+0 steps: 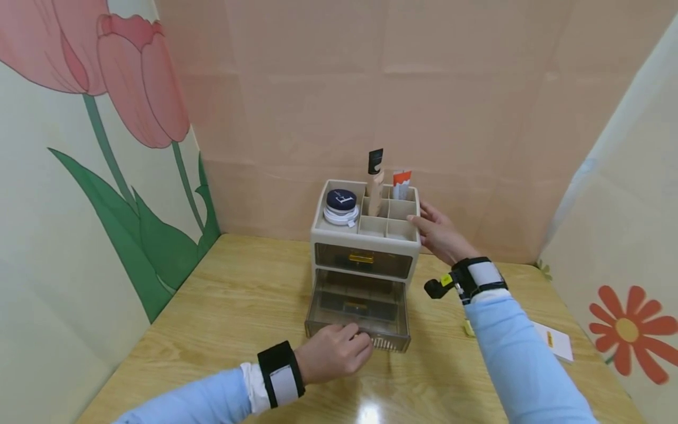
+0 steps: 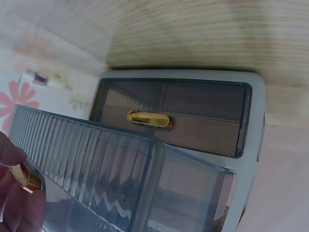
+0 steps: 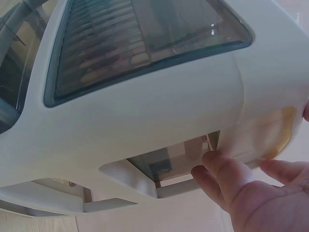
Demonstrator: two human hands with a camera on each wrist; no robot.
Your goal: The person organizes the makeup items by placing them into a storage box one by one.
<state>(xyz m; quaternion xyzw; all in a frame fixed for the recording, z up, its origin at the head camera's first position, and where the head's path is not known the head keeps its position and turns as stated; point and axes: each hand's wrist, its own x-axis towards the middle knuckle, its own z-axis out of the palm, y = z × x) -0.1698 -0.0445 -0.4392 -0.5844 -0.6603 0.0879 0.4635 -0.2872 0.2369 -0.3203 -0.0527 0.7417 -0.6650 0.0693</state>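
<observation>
A cream desktop drawer organizer (image 1: 321, 235) has clear smoky drawers with gold handles. Its middle drawer (image 1: 402, 321) is pulled out, and nothing shows inside it. My left hand (image 1: 336, 353) pinches that drawer's gold handle (image 2: 29, 178), seen at the edge of the left wrist view. The closed bottom drawer (image 2: 203, 104) shows in the left wrist view; the top drawer (image 1: 328, 256) is closed too. Against the organizer's right side rests my right hand (image 1: 442, 235), its thumb at the top rim and extended fingers (image 3: 231, 176) touching the side wall.
On top sit a navy-lidded compact (image 1: 341, 199) above a white round item (image 1: 339, 217), a beige tube with black cap (image 1: 375, 188) and an orange-and-white tube (image 1: 401, 184). A white flat box (image 1: 558, 344) and a small yellow object (image 1: 468, 328) lie right on the wooden table (image 1: 238, 294).
</observation>
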